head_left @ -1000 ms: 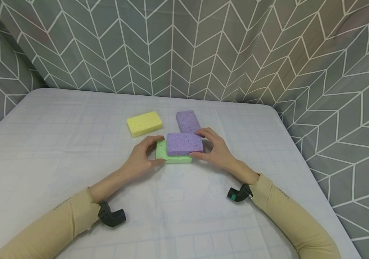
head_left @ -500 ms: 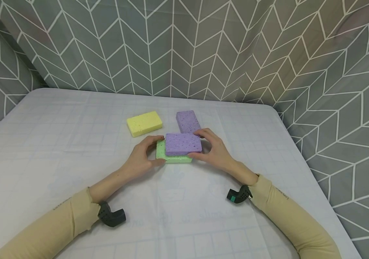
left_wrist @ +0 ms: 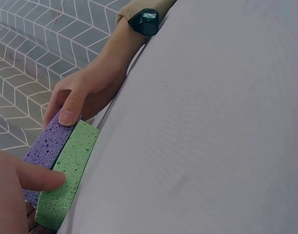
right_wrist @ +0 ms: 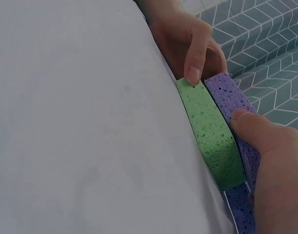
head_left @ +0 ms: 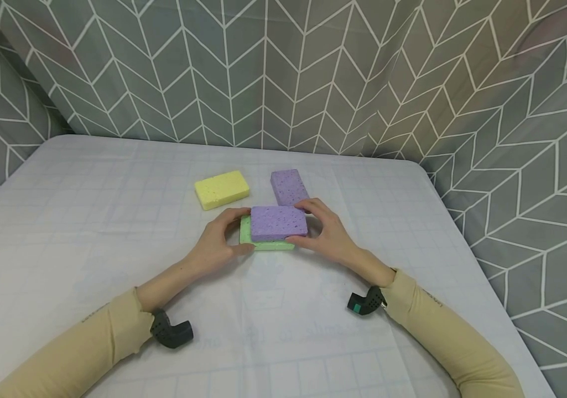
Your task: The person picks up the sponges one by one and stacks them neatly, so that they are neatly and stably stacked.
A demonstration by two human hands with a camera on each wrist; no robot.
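On the table lies a green sponge (head_left: 245, 232), gripped at its left end by my left hand (head_left: 216, 237), thumb on the near side and fingers on the far side. A purple sponge (head_left: 279, 223) sits over the green one and hides most of it. My right hand (head_left: 330, 232) pinches the purple sponge at its right end between thumb and fingers. In the left wrist view, the purple sponge (left_wrist: 49, 146) lies flat along the top of the green sponge (left_wrist: 73, 161). The right wrist view shows the right thumb (right_wrist: 246, 122) pressed to the purple sponge's near side.
Behind the stack lies a second purple sponge (head_left: 288, 187), its near end overlapped by the upper sponge. A yellow sponge (head_left: 222, 190) rests to the back left. The white-covered table (head_left: 114, 182) ends at a patterned grey curtain (head_left: 243, 72).
My right hand has moved the upper purple sponge slightly left and a touch nearer, so it covers more of the green sponge. The left hand has stayed in place.
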